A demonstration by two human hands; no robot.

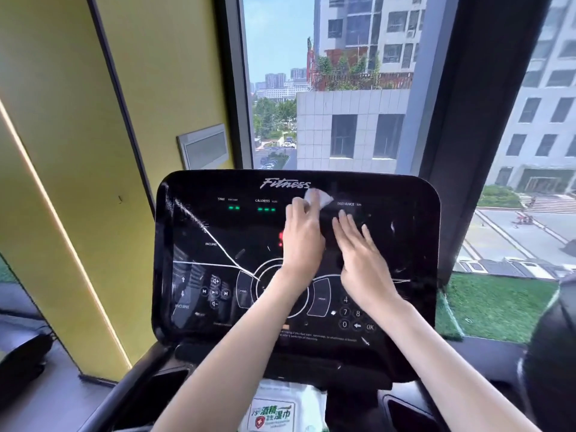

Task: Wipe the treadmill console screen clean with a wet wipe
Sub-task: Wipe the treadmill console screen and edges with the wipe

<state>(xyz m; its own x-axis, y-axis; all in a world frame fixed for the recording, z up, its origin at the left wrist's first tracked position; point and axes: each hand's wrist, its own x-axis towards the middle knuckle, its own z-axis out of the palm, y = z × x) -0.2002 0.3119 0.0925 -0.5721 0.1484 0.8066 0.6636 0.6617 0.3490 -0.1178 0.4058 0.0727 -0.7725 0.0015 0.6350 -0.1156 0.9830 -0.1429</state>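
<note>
Pinching the wet wipe [318, 198] near the console screen [199, 232] top edge, the left hand [304, 235] grip risks pressing buttons — the right hand [361, 257] lies open, flat, empty.

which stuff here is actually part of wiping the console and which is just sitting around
Part of the job:
- wet wipe, held in the left hand
- treadmill console screen
- right hand, flat on the screen
- wet wipe pack below the console

Just there:
- grey wall panel
- window
- dark object on the floor at left
</note>
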